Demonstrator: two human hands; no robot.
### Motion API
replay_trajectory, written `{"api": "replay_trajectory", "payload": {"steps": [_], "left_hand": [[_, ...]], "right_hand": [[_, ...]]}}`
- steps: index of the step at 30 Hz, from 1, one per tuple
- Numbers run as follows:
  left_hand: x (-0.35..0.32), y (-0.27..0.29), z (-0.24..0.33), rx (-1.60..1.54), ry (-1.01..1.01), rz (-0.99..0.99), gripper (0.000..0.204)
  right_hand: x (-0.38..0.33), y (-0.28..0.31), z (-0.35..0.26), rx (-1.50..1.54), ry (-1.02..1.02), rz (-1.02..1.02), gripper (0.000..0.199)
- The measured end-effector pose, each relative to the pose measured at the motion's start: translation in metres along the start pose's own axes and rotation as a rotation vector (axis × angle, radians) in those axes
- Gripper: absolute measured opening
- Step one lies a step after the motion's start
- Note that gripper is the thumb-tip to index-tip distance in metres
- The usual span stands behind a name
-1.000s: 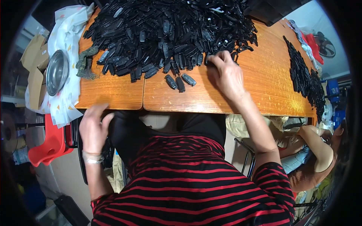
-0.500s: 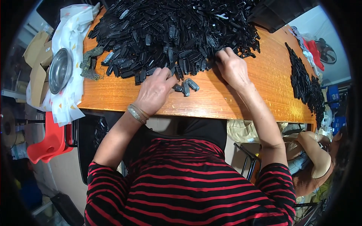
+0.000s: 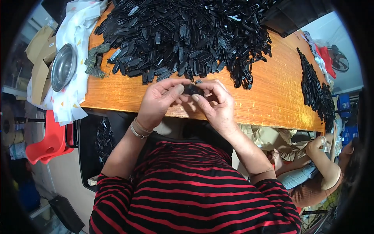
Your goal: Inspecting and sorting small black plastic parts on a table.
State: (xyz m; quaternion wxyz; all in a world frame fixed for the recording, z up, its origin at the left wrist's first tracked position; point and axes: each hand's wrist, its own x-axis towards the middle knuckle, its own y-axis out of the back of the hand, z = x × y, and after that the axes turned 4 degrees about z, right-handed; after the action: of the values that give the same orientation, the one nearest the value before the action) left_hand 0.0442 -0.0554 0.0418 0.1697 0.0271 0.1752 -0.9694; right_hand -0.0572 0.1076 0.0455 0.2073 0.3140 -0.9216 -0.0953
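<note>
Bare tabletop [image 3: 269, 97] w/ free room; black parts pile [image 3: 183, 35] blocking beyond.

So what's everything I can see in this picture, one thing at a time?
black plastic parts: one big heap, black, far side of the table
table: one, orange-brown wood, middle
row of black parts: one, black, table's right end
metal bowl: one, silver, on white cloth at left
white cloth: one, white, table's left end
green rag: one, green, beside the bowl
red stool: one, red, lower left
other person: one, seated lower right
left hand: holds small black part
right hand: holds the same part
</note>
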Motion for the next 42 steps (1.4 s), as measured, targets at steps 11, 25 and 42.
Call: {"api": "replay_trajectory", "payload": {"steps": [11, 25, 42], "left_hand": [[-0.010, -0.027, -0.023, -0.218, -0.181, 0.185, 0.023], [-0.016, -0.035, -0.028, 0.038, -0.282, 0.226, 0.026], [-0.033, -0.026, -0.011, -0.163, -0.004, 0.120, 0.031]], "right_hand": [[-0.006, -0.001, -0.014, 0.041, -0.031, 0.026, 0.024], [-0.010, -0.007, -0.010, -0.097, 0.065, 0.026, 0.028], [-0.023, -0.038, -0.012, -0.141, 0.112, -0.110, 0.056]]}}
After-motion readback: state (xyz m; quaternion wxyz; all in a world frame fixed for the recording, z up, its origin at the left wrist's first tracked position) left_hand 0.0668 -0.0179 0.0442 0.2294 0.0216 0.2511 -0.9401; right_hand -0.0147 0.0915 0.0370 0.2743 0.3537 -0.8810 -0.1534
